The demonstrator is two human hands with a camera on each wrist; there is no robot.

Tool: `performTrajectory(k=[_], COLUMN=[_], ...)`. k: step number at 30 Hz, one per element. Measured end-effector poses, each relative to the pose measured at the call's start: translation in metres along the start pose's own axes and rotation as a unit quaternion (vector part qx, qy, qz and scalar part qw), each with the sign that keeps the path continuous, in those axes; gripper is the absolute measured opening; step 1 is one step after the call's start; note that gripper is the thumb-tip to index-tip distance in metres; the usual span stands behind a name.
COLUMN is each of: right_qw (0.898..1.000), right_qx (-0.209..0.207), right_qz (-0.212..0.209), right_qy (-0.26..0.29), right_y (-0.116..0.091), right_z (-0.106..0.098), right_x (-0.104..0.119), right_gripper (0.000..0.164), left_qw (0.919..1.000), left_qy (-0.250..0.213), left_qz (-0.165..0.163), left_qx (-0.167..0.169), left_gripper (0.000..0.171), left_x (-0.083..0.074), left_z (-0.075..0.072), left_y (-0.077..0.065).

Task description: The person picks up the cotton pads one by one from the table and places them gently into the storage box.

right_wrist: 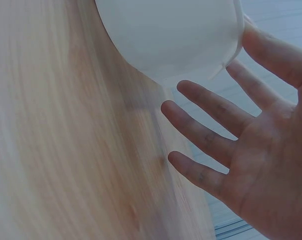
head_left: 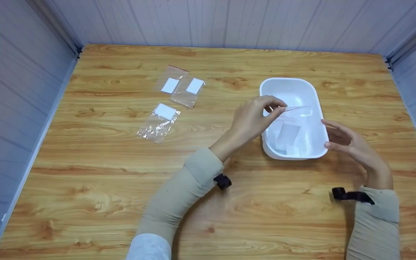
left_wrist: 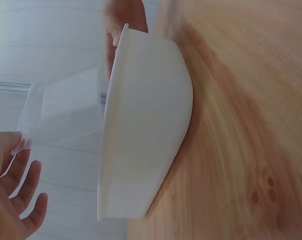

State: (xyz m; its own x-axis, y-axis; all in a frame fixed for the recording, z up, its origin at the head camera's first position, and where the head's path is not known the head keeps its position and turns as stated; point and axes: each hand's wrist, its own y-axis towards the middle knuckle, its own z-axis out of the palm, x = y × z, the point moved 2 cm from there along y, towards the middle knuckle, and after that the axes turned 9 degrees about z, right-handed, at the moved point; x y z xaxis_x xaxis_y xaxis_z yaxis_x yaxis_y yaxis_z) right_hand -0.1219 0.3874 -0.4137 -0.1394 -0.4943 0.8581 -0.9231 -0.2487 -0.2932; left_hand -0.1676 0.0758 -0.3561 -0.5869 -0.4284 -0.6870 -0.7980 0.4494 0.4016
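Observation:
My left hand (head_left: 253,113) is over the white plastic basin (head_left: 294,82), pinching the edge of a clear plastic bag between thumb and forefinger. In the left wrist view, this clear bag (left_wrist: 71,102) hangs toward the basin's rim with a flat white block inside, the other fingers loosely spread. Below the pinch, the head view has a pale rectangle (head_left: 288,134) within the basin's outline. My right hand (head_left: 352,144) touches the basin's right rim with thumb and forefinger. From the right wrist, its other fingers (right_wrist: 200,135) are extended and spread beside the wall.
Left of the basin, three clear bags lie on the wooden table (head_left: 103,180), each with a white block: a left bag (head_left: 170,86), a right bag (head_left: 195,86) overlapping it, and a nearer bag (head_left: 164,112). Pale panel walls (head_left: 208,23) enclose the table's back and sides.

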Motion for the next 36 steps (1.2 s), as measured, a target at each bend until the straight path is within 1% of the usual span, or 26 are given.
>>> performTrajectory(k=[5,8,12,15,19,28,36], right_qw=[1.0,1.0,1.0,0.999,0.999,1.0,1.0], right_qx=[-0.011,-0.014,0.0,0.008,0.006,0.002,-0.001], right_qz=[0.013,0.016,-0.001,-0.014,-0.016,-0.015,-0.017], right_qy=[-0.015,-0.015,0.013,0.03,0.03,0.014,0.011], right_y=[0.0,0.0,0.0,0.001,0.001,0.002,0.001], right_z=[0.0,0.0,0.0,-0.001,-0.001,-0.001,0.0], right_x=[0.0,0.0,0.0,0.0,-0.001,-0.001,-0.001], right_gripper=[0.064,0.064,0.064,0.063,0.063,0.063,0.065], left_qw=[0.9995,0.9991,0.9991,0.999,0.9984,0.9964,0.9959], left_qy=[0.012,0.007,-0.004,-0.003,0.004,0.013,0.023], left_qz=[-0.02,-0.029,-0.031,-0.031,-0.041,-0.068,-0.068], left_qx=[0.021,0.028,0.028,0.031,0.04,0.049,0.056], left_gripper=[0.019,0.02,0.018,0.017,0.018,0.018,0.019], left_x=[-0.002,-0.002,-0.001,0.0,0.001,0.008,0.018], left_z=[0.009,0.013,0.019,0.024,0.029,0.038,0.045], left_y=[0.003,0.005,0.008,0.01,0.012,0.015,0.017])
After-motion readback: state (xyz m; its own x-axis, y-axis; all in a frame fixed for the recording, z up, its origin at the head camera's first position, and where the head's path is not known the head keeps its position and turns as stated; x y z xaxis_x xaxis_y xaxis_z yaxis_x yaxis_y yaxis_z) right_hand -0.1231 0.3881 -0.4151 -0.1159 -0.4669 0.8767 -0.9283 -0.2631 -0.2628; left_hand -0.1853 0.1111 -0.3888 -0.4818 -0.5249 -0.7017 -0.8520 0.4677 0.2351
